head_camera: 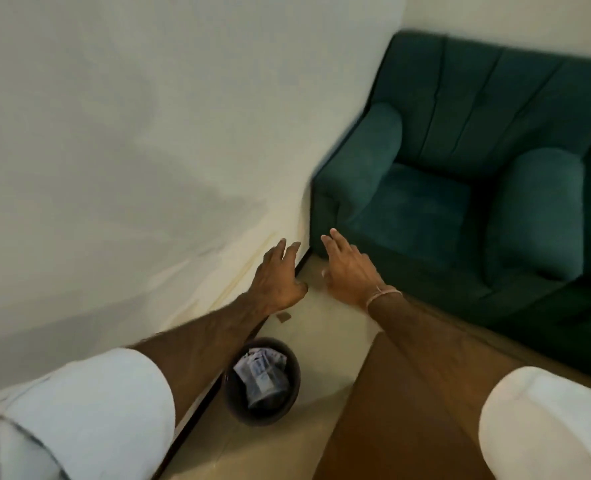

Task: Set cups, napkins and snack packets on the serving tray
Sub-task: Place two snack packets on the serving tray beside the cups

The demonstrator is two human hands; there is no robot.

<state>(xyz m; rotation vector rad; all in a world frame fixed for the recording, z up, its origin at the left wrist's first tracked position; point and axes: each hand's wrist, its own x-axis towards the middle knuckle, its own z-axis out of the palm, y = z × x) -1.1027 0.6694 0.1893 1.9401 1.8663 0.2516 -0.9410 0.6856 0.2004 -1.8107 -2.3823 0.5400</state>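
Nearest you, rolled white sleeves (90, 407) frame a brown counter (401, 410) corner and a dark wastebasket (263, 382) of crumpled paper on the floor. Farther out, your left hand (278, 282) and right hand (347, 271) reach forward, each grip released and empty. Beyond stands a green armchair (460, 161). No tray, cups, napkins or packets show.

cups, napkins, snack packets, serving tray: not in this view
left hand (276, 278): empty, palm down, fingers spread, stretched forward in the air beside the right hand
right hand (347, 271): empty, palm down, fingers loosely extended, pale thread band at the wrist
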